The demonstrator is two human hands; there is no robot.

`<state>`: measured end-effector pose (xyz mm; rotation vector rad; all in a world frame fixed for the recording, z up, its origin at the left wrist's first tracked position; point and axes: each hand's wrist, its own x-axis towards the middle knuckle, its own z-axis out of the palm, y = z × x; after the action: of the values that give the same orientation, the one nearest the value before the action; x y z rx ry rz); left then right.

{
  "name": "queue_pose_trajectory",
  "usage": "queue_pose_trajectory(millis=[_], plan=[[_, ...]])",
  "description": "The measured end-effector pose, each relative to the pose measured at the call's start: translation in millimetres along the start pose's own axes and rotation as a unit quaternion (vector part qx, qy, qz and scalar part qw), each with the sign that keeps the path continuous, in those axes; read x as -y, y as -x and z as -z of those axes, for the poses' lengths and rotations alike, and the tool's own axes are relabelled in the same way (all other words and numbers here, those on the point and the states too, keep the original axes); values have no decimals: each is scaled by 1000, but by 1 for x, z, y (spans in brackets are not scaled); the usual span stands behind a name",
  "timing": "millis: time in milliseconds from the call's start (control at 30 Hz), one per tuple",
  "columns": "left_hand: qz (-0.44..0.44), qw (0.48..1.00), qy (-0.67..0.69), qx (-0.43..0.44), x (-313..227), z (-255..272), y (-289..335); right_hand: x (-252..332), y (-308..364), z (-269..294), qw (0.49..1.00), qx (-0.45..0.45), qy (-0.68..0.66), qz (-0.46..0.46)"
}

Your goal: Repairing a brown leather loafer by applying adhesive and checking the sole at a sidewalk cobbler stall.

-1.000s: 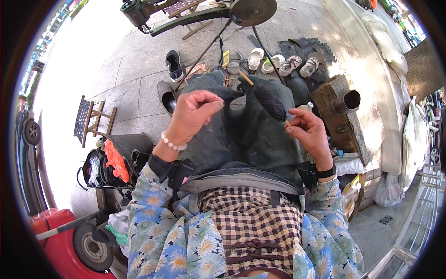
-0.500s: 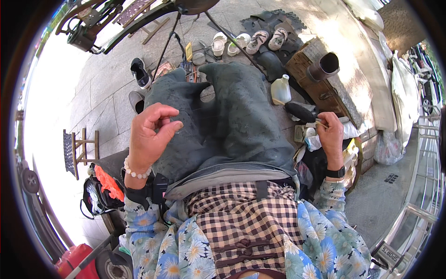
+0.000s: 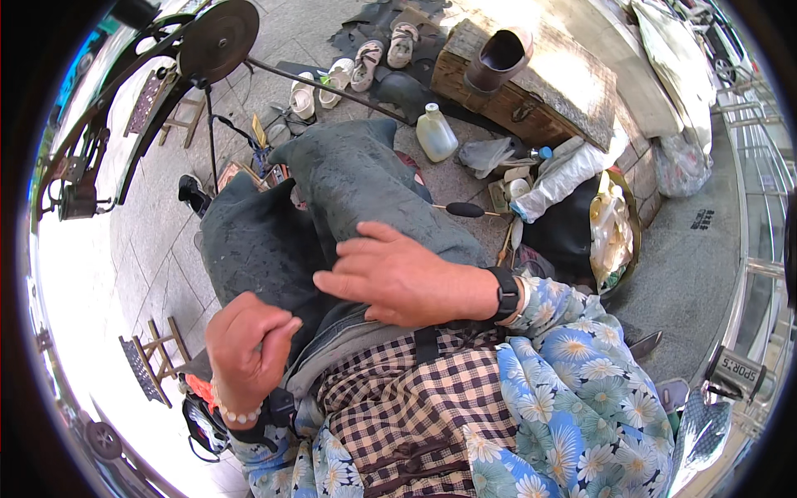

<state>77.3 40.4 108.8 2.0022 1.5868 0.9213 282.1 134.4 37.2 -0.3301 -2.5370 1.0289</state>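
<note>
My left hand (image 3: 249,349) is closed over the left side of my lap, thumb pressed to the curled fingers. Whatever lies in the pinch, if anything, is too small to make out. To its right, my right hand (image 3: 394,278) reaches across the dark green lap cloth (image 3: 357,174), fingers stretched out and apart, with nothing visible in them. A dark oval spindle (image 3: 463,210) on a thin stick sits at the cloth's right edge, apart from both hands. Below my hands is a checked apron (image 3: 407,394).
A black cast-iron machine with a wheel (image 3: 217,41) stands at upper left. Several shoes (image 3: 367,65) line the paving. A wooden box (image 3: 531,108) carries a brown boot (image 3: 498,62); nearby stand a plastic jug (image 3: 436,134) and a black bag (image 3: 564,245). A folding stool (image 3: 154,365) is at left.
My right hand has left the spindle's side and swung left over my lap, its fingers opening out. My left hand has moved lower in view. The view has turned right.
</note>
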Motion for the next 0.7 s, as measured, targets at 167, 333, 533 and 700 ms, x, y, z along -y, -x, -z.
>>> queue_pose_trajectory(millis=[167, 333, 533, 700], plan=[[42, 996, -64, -39, 7, 30, 27, -24, 17, 8, 994, -81, -65, -22], [76, 965, 84, -235, 39, 64, 74, -78, 56, 58, 932, -270, 157, -183], [124, 937, 126, -302, 73, 99, 110, -125, 123, 94, 817, -425, -108, -375], [259, 869, -11, -422, 100, 89, 120, -118, 136, 105, 757, -534, -220, -306]])
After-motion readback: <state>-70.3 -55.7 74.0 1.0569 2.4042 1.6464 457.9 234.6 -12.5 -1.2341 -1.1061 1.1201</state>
